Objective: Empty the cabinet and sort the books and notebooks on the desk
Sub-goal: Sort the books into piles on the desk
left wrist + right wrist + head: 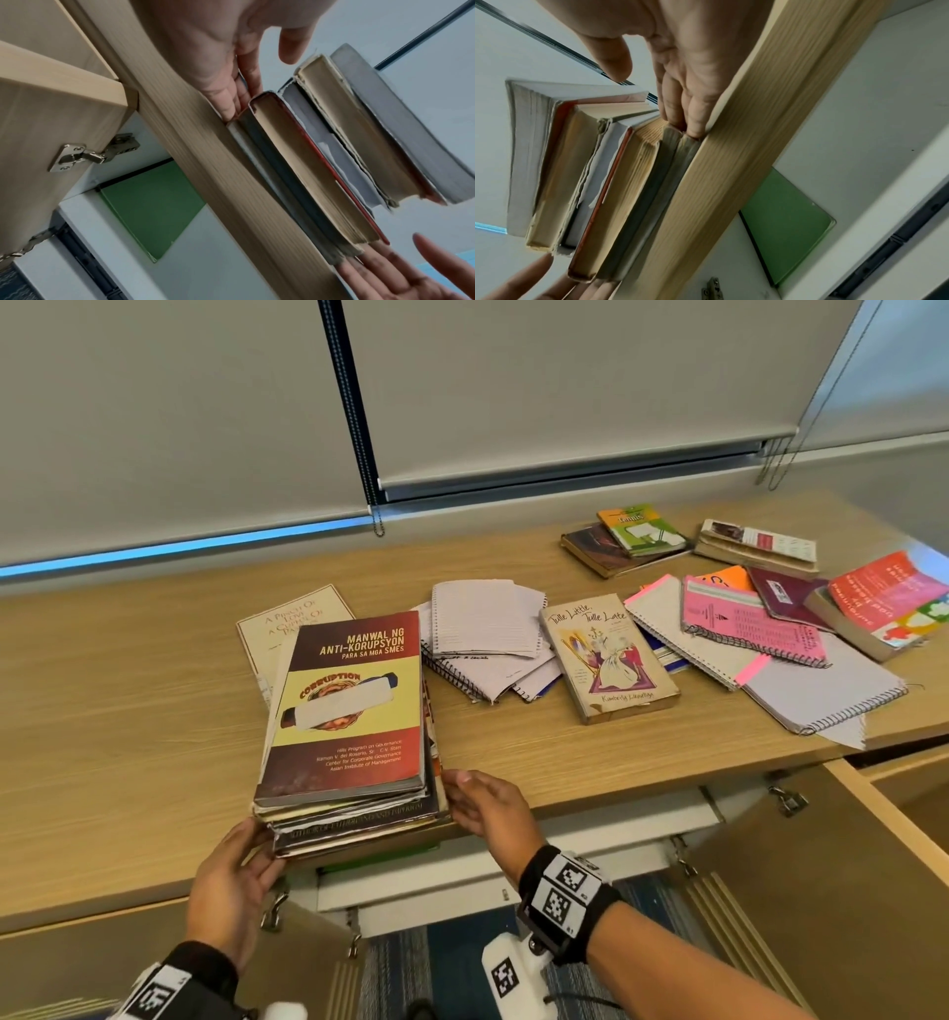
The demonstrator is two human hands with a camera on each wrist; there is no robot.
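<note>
A stack of books (349, 737) is seen lying flat at the near edge of the desk (128, 711), between the two hands, its lowest books slightly overhanging the edge. The long axis of the stack runs away from the hands toward the window blinds, with the top cover's title at the far end and the bottom page edges facing the person. The left hand (233, 880) is placed at the stack's near left corner; in the left wrist view its fingers (231, 97) are extended, with the tips touching the lowest books where they meet the desk edge, thumb held apart. The right hand (488, 806) is placed at the near right corner, fingers (693, 113) likewise straight and pressed against the lowest books, thumb free. Neither hand is curled round anything; both are flat and relaxed against the stack. Beyond the right hand, loose spiral notebooks (488, 634) and a paperback (608, 657) lie flat, well apart from the stack. Farther right, more notebooks (744, 629) and books (631, 536) are scattered. Below the hands, a green book (151, 205) is seen inside the open cabinet (821, 839).
</note>
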